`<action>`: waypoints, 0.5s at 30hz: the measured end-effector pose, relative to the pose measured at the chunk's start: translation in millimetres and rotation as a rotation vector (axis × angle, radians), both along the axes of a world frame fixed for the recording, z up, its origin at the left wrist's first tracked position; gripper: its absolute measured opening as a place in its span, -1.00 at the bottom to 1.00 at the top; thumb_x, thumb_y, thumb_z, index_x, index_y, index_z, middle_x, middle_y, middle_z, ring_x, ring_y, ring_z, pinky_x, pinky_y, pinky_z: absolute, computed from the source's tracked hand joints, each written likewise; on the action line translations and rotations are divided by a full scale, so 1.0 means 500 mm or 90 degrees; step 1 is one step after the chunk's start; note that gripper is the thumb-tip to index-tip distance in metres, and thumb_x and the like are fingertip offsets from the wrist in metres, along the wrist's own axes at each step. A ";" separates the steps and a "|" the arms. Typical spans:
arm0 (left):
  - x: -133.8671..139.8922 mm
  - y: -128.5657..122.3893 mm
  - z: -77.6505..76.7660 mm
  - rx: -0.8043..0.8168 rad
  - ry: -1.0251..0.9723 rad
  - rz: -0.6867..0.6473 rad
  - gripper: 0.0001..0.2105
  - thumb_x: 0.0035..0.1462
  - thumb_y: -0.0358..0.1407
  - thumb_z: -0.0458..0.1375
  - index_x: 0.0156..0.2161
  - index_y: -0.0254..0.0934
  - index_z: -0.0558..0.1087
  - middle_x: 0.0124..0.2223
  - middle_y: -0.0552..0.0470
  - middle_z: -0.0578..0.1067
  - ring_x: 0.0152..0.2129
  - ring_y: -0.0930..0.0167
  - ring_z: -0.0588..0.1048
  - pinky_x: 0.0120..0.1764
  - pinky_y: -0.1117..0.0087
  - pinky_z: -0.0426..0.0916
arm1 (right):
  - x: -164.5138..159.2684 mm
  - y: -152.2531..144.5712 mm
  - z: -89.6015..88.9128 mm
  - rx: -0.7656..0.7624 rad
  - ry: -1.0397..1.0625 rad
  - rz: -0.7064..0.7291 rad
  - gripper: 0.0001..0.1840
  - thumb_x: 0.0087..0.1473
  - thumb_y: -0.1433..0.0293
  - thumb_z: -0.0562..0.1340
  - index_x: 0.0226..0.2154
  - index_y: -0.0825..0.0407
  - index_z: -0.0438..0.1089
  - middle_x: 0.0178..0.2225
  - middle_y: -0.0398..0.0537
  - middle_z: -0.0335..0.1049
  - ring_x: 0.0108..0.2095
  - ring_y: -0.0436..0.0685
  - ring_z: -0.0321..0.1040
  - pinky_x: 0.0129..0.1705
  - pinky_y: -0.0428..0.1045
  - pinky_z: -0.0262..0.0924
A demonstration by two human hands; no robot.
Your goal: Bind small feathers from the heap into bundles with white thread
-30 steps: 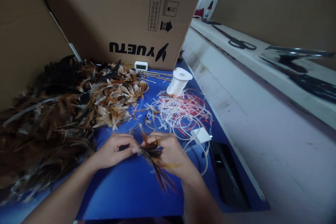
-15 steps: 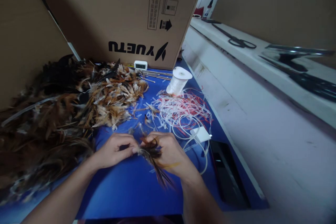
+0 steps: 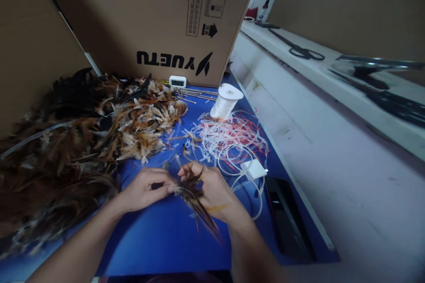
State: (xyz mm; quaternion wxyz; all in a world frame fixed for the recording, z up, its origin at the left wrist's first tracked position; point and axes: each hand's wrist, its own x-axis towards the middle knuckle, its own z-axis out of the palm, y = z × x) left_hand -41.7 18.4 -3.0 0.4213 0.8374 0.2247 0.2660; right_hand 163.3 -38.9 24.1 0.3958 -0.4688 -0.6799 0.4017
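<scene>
A small bunch of brown and dark feathers (image 3: pixel 193 198) lies between my two hands, its long tips fanning down toward the table's front edge. My left hand (image 3: pixel 148 189) pinches its pale base end between thumb and forefinger. From the other side, my right hand (image 3: pixel 212 188) is curled about the bunch, with fingers closed near the base and feathers lying across the palm. A yellowish feather (image 3: pixel 215 208) rests against the right wrist. Just where the right fingertips press is partly hidden by feathers.
A large feather pile (image 3: pixel 133 119) covers the left side. Cardboard (image 3: pixel 159 13) stands behind. A white spool (image 3: pixel 226 101), tangled red and white strips (image 3: pixel 232 137), a white cable (image 3: pixel 260 205) and a black phone (image 3: pixel 288 219) lie to the right. Scissors (image 3: pixel 303 52) rest on the ledge.
My right fingers have shifted slightly up around the feathers, and the bunch's tips have moved a little. My left hand keeps its pinch in the same place.
</scene>
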 end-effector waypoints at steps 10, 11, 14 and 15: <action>0.001 0.000 0.006 -0.021 -0.012 0.021 -0.76 0.20 -0.30 0.11 -0.45 -0.35 0.50 -0.54 0.02 0.49 -0.57 0.51 0.42 -0.44 0.53 0.29 | -0.009 0.008 -0.023 -0.042 0.153 -0.050 -0.61 -0.18 0.47 0.41 -0.24 0.03 0.33 -0.41 -0.18 0.45 -0.41 0.00 0.40 -0.32 -0.11 0.28; 0.001 -0.001 0.006 -0.023 -0.009 0.021 -0.76 0.20 -0.30 0.11 -0.45 -0.35 0.50 -0.53 0.02 0.49 -0.57 0.51 0.41 -0.44 0.53 0.29 | -0.009 0.007 -0.020 -0.043 0.150 -0.051 -0.61 -0.18 0.47 0.41 -0.25 0.03 0.32 -0.41 -0.19 0.44 -0.42 -0.01 0.40 -0.32 -0.11 0.28; 0.002 -0.002 0.005 -0.024 -0.015 0.020 -0.75 0.20 -0.28 0.12 -0.45 -0.35 0.50 -0.53 0.02 0.49 -0.58 0.51 0.41 -0.46 0.54 0.28 | -0.008 0.005 -0.012 -0.030 0.122 -0.045 -0.66 -0.16 0.51 0.38 -0.28 0.02 0.31 -0.41 -0.19 0.43 -0.42 -0.02 0.38 -0.31 -0.11 0.28; 0.002 -0.003 0.004 -0.023 -0.016 0.019 -0.76 0.19 -0.28 0.12 -0.45 -0.35 0.50 -0.53 0.03 0.49 -0.58 0.52 0.41 -0.46 0.54 0.28 | -0.008 0.004 -0.010 -0.022 0.111 -0.041 -0.67 -0.15 0.54 0.36 -0.29 0.02 0.30 -0.41 -0.18 0.43 -0.42 -0.02 0.38 -0.31 -0.11 0.28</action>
